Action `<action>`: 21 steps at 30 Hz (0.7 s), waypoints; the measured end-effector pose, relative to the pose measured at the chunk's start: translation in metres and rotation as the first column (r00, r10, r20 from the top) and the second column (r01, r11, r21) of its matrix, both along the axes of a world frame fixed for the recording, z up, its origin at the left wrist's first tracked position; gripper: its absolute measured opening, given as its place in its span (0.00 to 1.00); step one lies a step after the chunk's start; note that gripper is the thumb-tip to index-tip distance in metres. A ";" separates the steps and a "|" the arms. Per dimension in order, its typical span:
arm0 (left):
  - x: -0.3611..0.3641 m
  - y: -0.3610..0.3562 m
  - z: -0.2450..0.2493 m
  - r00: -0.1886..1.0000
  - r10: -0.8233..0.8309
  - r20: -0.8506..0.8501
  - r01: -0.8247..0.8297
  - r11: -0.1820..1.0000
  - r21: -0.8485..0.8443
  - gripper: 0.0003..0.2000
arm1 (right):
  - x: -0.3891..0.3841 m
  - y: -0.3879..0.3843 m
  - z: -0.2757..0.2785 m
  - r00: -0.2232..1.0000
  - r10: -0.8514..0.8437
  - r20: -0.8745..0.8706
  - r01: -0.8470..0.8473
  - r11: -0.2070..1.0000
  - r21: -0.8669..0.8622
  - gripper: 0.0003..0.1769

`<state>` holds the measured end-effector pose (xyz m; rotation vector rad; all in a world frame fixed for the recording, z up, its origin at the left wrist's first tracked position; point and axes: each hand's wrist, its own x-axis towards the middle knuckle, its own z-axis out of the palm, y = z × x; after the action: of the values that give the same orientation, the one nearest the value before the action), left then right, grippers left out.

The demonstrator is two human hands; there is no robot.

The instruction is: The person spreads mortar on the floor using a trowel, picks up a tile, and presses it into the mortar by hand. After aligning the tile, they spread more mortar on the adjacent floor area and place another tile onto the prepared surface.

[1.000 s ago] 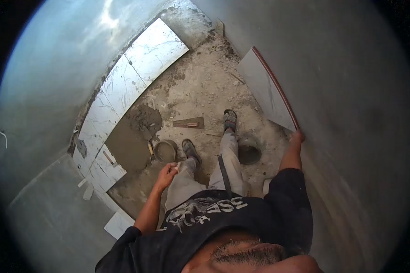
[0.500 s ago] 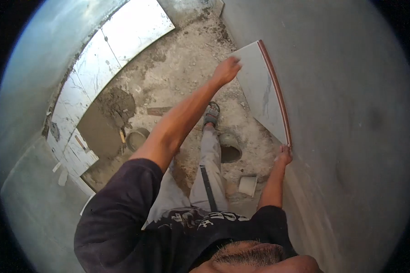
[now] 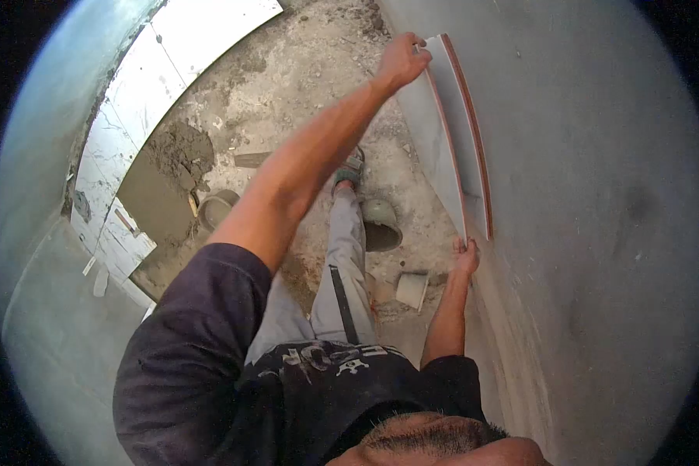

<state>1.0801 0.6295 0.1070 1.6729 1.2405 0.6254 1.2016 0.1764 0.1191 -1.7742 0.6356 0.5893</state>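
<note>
A large pale tile point(image 3: 439, 147) with a reddish-brown edge stands tilted away from the right-hand wall. My left hand point(image 3: 404, 60) grips its far upper corner, fingers bent over the edge. At the near end, my right hand point(image 3: 464, 256) is closed on the tile's other corner. Behind it, another tile point(image 3: 469, 116) with the same reddish edge leans by the wall. A gap shows between the two tiles, wider at the middle than at the near end.
White veined tiles point(image 3: 136, 93) line the left wall. Wet mortar point(image 3: 151, 179) lies beside them with a small-handled tool point(image 3: 193, 204). Near my legs are a round bowl point(image 3: 216, 208), a bucket on its side point(image 3: 380, 225), a whitish container point(image 3: 412, 290) and a flat strip point(image 3: 251, 160).
The front tile has come away from the one behind it, leaving a gap. My left hand has closed on its far corner, and my right hand has shifted left with the near corner.
</note>
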 end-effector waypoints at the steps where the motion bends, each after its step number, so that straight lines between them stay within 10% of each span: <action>1: -0.008 0.001 -0.001 0.996 -0.086 -0.018 0.087 0.993 0.076 0.17 | 0.002 -0.009 -0.007 0.993 -0.025 -0.119 0.028 0.999 0.022 0.17; 11: -0.072 0.003 -0.050 0.965 0.182 0.191 -0.028 0.791 -0.611 0.14 | -0.023 0.000 -0.040 0.676 0.196 -0.710 -0.378 0.920 -0.107 0.08; 16: -0.098 0.009 -0.018 0.985 0.127 -0.120 -0.170 0.550 -0.818 0.12 | -0.067 0.026 -0.040 0.583 0.232 -0.779 -0.638 0.724 -0.262 0.22; 19: -0.130 0.011 -0.032 0.986 -0.163 -0.026 0.083 0.630 -0.772 0.11 | -0.089 -0.024 -0.090 0.595 0.411 -0.690 -0.696 0.693 -0.187 0.26; 21: -0.141 0.018 -0.031 0.736 -0.591 -0.331 0.366 0.758 -0.539 0.12 | -0.095 -0.027 -0.093 0.619 0.392 -0.680 -0.715 0.640 -0.282 0.27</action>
<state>0.9394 0.6480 0.0758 1.7011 1.0796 -0.4237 1.1063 0.1496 0.0265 -2.3781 0.6419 1.5823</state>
